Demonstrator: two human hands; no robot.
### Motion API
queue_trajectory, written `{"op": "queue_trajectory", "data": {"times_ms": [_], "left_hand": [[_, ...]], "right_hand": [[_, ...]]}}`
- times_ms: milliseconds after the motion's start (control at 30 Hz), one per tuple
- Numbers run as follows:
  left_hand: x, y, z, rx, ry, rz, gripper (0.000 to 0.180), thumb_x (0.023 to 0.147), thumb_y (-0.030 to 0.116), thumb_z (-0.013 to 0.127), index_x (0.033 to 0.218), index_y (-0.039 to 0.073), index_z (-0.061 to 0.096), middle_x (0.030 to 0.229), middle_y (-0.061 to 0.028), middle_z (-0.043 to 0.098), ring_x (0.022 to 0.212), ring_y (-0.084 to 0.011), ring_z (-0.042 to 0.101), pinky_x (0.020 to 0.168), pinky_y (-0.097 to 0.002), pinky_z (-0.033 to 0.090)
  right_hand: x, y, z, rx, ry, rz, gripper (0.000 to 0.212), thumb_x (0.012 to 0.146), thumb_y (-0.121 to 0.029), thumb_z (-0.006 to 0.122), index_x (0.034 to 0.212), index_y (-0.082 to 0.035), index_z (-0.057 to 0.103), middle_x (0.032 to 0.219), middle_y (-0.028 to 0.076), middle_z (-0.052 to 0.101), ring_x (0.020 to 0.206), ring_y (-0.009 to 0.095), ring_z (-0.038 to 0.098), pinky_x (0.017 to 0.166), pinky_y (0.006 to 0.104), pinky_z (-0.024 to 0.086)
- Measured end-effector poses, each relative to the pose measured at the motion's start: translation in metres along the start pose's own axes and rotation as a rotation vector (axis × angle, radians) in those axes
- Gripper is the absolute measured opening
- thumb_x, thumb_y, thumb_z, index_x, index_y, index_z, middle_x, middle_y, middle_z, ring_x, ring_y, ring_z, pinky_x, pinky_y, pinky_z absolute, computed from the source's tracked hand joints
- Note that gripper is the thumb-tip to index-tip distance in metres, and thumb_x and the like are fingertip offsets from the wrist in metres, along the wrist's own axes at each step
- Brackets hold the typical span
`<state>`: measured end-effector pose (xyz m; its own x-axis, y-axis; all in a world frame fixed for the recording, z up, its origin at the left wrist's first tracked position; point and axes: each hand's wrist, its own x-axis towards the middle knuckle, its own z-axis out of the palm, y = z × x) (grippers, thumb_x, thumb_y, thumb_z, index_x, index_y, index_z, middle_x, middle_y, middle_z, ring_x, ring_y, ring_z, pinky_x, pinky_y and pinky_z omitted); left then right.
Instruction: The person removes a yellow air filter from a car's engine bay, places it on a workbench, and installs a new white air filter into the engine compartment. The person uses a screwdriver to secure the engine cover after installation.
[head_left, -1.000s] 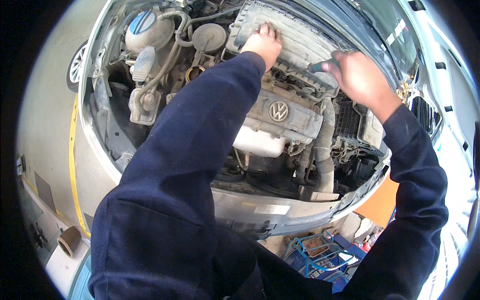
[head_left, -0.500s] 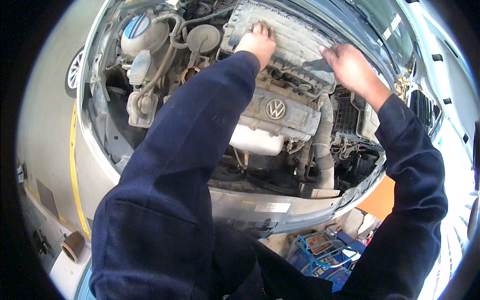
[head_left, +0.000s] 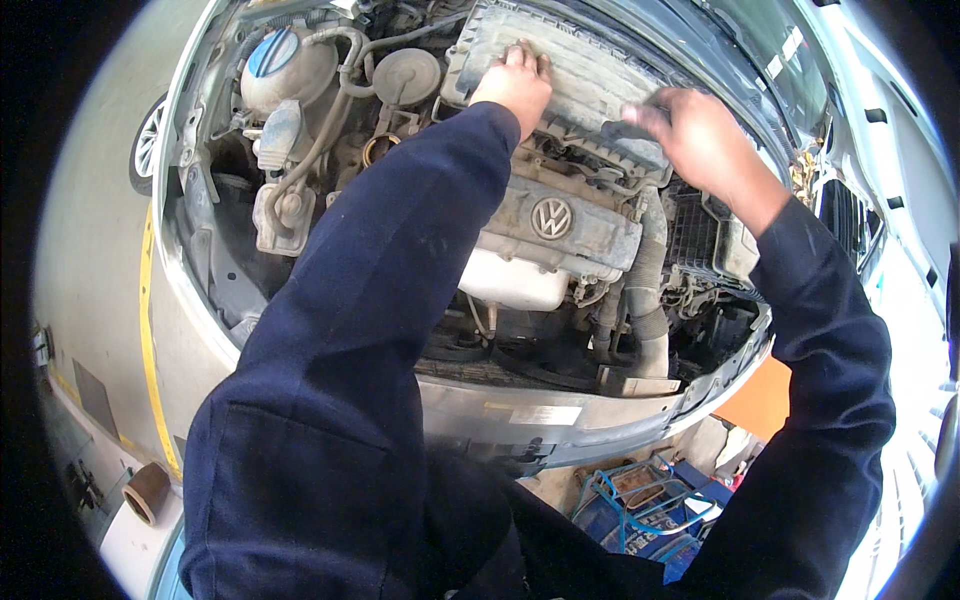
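A dusty grey air filter housing lies across the far side of the engine bay. My left hand rests on its top near the left part, fingers laid against the surface with nothing held. Closed around a dark-handled screwdriver, my right hand is over the housing's near right edge. The thumb is blurred, and the screwdriver's tip is hard to make out. Nearer to me sits the engine cover with a round badge. A ribbed hose runs down its right side.
A coolant tank with a blue cap stands at the far left, beside hoses and a round grey cap. The car's front edge crosses before me. Below right is a blue metal frame; the windshield lies beyond.
My right hand has shifted and turned slightly, its thumb moving left over the screwdriver handle. My left hand stays in place on the housing.
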<state>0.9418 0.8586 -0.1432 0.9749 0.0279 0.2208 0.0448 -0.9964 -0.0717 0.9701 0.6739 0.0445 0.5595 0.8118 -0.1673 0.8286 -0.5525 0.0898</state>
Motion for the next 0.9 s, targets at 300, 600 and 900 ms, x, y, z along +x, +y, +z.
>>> {"op": "queue_trajectory", "data": {"times_ms": [300, 600, 900], "left_hand": [[0.001, 0.004, 0.004, 0.017, 0.033, -0.008, 0.059, 0.096, 0.013, 0.055, 0.151, -0.001, 0.041, 0.153, -0.0304, 0.042, 0.138, -0.0388, 0.047, 0.109, -0.0441, 0.045], [0.0, 0.003, 0.004, -0.016, 0.01, -0.016, 0.064, 0.094, 0.015, 0.059, 0.152, -0.001, 0.04, 0.154, -0.0299, 0.041, 0.139, -0.0386, 0.045, 0.11, -0.0443, 0.045], [0.003, 0.005, 0.005, 0.015, 0.024, -0.012, 0.063, 0.095, 0.016, 0.058, 0.152, -0.001, 0.04, 0.154, -0.0295, 0.041, 0.138, -0.0378, 0.046, 0.11, -0.0445, 0.044]], "right_hand": [[0.004, -0.001, -0.006, 0.012, -0.137, 0.166, 0.046, 0.098, -0.039, 0.057, 0.087, 0.002, 0.073, 0.083, 0.028, 0.067, 0.083, 0.046, 0.067, 0.079, 0.0512, 0.055], [-0.013, -0.001, -0.01, -0.209, 0.051, -0.356, 0.034, 0.092, -0.032, 0.066, 0.112, -0.004, 0.067, 0.102, 0.021, 0.066, 0.099, 0.038, 0.066, 0.088, 0.0446, 0.053], [-0.003, 0.003, 0.002, 0.017, 0.045, 0.141, 0.055, 0.094, -0.049, 0.063, 0.087, 0.005, 0.069, 0.071, 0.028, 0.065, 0.075, 0.047, 0.067, 0.074, 0.0529, 0.055]]}}
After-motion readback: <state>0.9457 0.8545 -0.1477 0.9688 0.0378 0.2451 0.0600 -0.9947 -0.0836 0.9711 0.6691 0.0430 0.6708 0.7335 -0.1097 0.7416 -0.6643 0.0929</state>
